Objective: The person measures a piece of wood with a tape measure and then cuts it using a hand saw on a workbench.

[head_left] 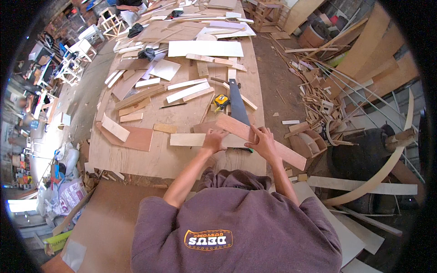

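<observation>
A reddish wooden board [291, 156] lies at a slant across the near edge of the workbench. My right hand [265, 143] is closed round its middle, fingers over the far edge. Under its left part runs a paler wooden strip [187, 139], lying crosswise. My left hand [215, 140] grips this strip close to the board's left end, thumb on the near side. Just beyond both hands, a handsaw [237, 103] with a dark blade points away from me, its near part hidden by the board. A yellow and black tape measure [221, 101] sits left of the blade.
Wood offcuts and strips cover the plywood workbench [154, 160], with a white panel [205, 48] farther back. Right of it, scrap wood [318, 98], a dark drum [357, 152] and a curved wooden strip [382, 175] crowd the floor. Another person [129, 5] is at the far left end.
</observation>
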Available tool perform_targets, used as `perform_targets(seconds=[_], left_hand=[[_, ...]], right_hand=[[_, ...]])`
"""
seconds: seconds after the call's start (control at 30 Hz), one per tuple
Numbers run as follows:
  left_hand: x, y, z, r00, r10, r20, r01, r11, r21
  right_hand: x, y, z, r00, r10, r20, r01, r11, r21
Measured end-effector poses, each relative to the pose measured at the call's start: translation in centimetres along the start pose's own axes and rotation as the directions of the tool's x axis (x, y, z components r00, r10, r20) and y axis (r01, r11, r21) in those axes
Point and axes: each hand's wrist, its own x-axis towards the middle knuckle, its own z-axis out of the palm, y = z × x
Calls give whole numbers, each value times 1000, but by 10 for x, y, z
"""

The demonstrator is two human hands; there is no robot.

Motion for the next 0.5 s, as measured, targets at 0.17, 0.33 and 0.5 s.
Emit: perform_targets(seconds=[0.17,0.33,0.5], left_hand=[[13,6,34,995,-64,-79,70,994,78],[-30,-32,17,949,-157,-272,166,986,12],[-91,-96,21,681,-563,-467,512,823,-245]], right_hand=[[-10,32,17,997,79,17,-79,997,-15],[-18,50,35,998,63,6,-63,996,-62],[8,23,64,987,-90,129,88,996,25]])
